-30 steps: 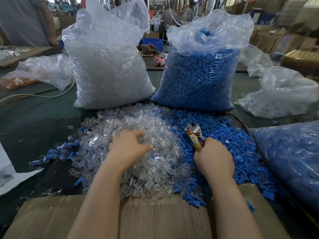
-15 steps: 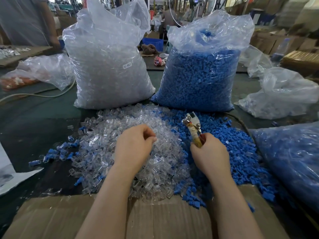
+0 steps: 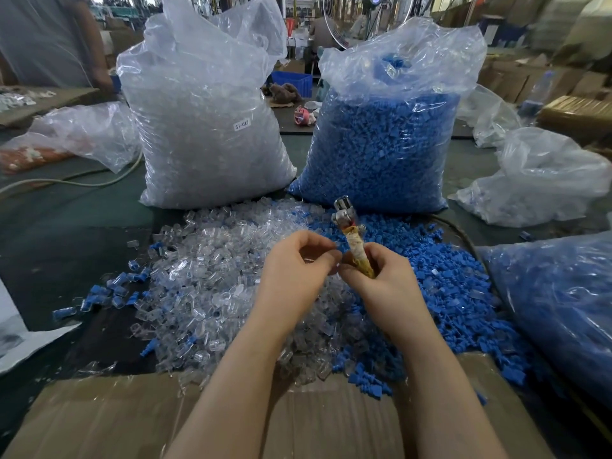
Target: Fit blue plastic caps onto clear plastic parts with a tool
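Observation:
A heap of clear plastic parts point(image 3: 212, 279) lies on the table in front of me, beside a heap of blue caps point(image 3: 443, 286) on its right. My right hand point(image 3: 381, 279) grips the tape-wrapped handle of a tool point(image 3: 352, 240) whose metal head points up. My left hand point(image 3: 294, 266) is raised above the heaps with curled fingers, its fingertips meeting my right hand's next to the tool handle. It seems to pinch a small clear part, mostly hidden by the fingers.
A big bag of clear parts point(image 3: 205, 127) and a big bag of blue caps point(image 3: 384, 140) stand behind the heaps. A bag of blue pieces point(image 3: 556, 303) lies at right. A cardboard flap point(image 3: 298, 422) spans the near edge. A person point(image 3: 49, 41) stands far left.
My left hand lifted off the clear heap and moved right to meet my right hand. My right hand rose from the blue heap, tilting the tool upright.

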A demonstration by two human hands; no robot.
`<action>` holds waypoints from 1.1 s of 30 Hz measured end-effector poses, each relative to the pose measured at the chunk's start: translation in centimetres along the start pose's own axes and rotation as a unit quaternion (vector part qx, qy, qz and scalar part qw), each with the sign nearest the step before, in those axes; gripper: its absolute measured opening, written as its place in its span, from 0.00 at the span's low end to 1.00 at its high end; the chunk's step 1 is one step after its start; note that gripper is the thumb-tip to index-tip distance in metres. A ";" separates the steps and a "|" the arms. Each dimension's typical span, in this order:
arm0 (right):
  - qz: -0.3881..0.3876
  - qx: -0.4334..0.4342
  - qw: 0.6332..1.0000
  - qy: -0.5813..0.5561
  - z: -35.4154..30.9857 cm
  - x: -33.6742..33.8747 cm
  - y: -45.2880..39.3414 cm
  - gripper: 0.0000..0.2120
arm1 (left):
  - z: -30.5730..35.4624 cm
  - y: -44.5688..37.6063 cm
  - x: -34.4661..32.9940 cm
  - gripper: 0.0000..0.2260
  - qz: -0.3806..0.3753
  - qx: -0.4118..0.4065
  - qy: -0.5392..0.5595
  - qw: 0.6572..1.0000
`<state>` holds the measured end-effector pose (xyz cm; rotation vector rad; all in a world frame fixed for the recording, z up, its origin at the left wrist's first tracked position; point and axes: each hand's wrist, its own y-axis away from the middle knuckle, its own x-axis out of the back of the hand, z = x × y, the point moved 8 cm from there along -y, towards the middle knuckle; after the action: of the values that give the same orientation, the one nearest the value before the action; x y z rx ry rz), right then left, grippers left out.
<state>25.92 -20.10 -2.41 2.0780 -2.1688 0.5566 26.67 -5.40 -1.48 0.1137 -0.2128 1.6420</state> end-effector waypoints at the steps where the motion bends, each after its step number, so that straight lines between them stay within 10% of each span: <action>1: 0.002 0.000 1.000 -0.013 -0.1 0.0 0.0 0.02 | 0.0 0.0 0.0 0.07 -0.002 0.001 0.009 1.000; 14: 0.041 0.024 0.998 -0.040 -0.7 0.3 0.0 0.07 | 0.3 0.0 -0.1 0.07 -0.050 0.010 0.045 0.998; 21: 0.089 0.003 0.996 -0.032 0.6 0.8 -0.2 0.06 | -0.8 0.4 0.1 0.10 -0.142 0.016 -0.329 0.933; 28: 0.095 0.007 0.995 -0.025 0.5 0.9 -0.1 0.06 | -0.7 0.7 -1.5 0.03 -0.136 -0.009 -0.420 0.897; 33: 0.103 0.012 0.994 -0.032 0.2 1.2 0.0 0.05 | -0.7 0.3 -0.8 0.07 -0.109 -0.009 -0.303 0.947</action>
<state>25.90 -21.29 -2.17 1.9204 -2.4426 0.5426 26.50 -6.03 -2.30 0.6110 -0.6601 1.3439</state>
